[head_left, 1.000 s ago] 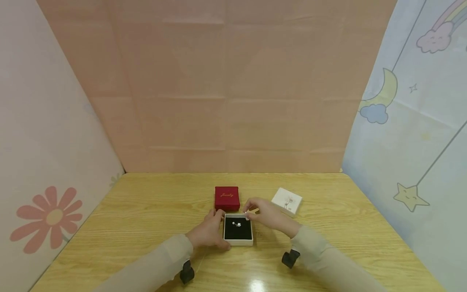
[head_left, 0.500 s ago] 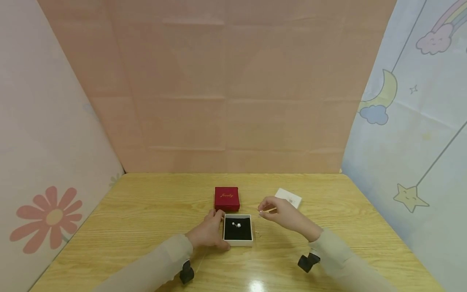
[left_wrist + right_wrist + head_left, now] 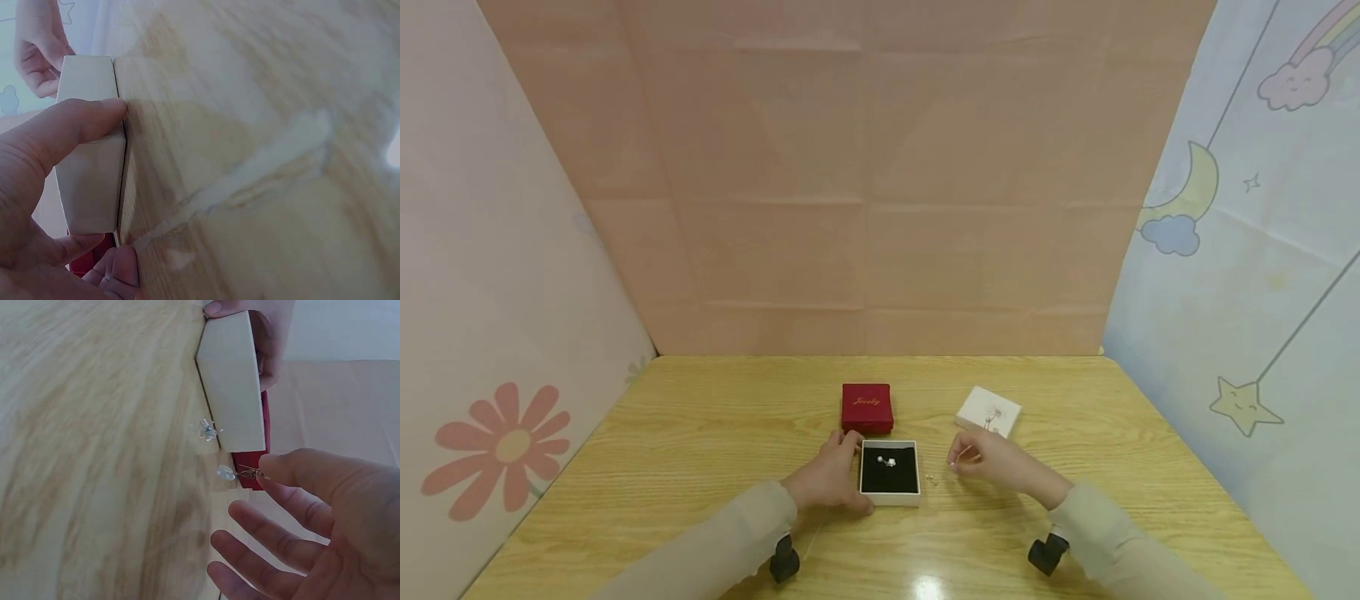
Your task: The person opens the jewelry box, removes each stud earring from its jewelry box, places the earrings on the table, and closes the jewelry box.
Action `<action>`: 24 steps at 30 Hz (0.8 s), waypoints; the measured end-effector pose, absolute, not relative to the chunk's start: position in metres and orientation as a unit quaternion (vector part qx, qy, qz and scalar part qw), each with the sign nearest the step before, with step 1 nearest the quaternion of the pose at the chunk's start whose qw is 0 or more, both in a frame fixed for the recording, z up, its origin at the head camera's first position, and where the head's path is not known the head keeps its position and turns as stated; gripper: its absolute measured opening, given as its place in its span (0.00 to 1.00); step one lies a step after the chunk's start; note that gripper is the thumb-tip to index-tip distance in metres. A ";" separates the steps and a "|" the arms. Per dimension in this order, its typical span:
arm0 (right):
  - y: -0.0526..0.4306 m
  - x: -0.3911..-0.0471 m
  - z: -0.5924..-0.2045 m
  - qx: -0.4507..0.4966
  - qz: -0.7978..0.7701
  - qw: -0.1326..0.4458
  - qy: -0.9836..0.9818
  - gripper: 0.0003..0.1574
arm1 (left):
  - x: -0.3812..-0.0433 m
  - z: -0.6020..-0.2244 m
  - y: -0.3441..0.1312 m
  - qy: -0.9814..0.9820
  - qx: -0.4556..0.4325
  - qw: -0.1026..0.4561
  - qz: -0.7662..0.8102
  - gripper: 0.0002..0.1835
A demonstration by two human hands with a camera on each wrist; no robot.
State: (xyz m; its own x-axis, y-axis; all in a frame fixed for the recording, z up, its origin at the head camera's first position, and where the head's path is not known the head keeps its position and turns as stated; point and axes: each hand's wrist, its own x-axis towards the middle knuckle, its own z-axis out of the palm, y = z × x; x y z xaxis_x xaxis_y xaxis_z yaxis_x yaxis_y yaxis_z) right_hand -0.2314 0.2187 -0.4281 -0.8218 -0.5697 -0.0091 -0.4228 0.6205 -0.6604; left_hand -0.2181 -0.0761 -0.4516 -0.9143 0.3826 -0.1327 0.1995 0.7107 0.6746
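Note:
My left hand [image 3: 829,475] holds the left side of a small white jewelry box [image 3: 891,500], thumb at its near side in the left wrist view. The box is lidless and lined in black; a small piece of jewelry with white, pearl-like ends [image 3: 887,462] lies on the lining. To the right of the box, my right hand [image 3: 1000,463] pinches an earring [image 3: 227,472] between thumb and index finger by its gold hook, a clear bead hanging from it. The other fingers spread loosely. On the table between box and right hand lies a clear, sparkling earring [image 3: 208,430].
Behind the white box stands a closed red jewelry box [image 3: 867,405]. A white lid [image 3: 989,411] with a flower print lies behind my right hand. A transparent strip [image 3: 262,169] lies on the wooden table [image 3: 730,417] near my left hand. Cloth walls surround the table.
My right hand has moved from the box's far right corner to the right, then down toward the table, with the earring pinched. My left hand stays on the box.

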 end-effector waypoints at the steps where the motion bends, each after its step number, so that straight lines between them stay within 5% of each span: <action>1: 0.219 -0.232 -0.430 -0.280 -0.336 0.110 0.893 0.02 | -0.218 -0.452 -0.076 0.916 0.158 0.132 0.345 0.48; 24: 0.212 -0.239 -0.448 -0.321 -0.237 0.045 0.916 0.04 | -0.219 -0.452 -0.076 0.918 0.148 0.140 0.340 0.49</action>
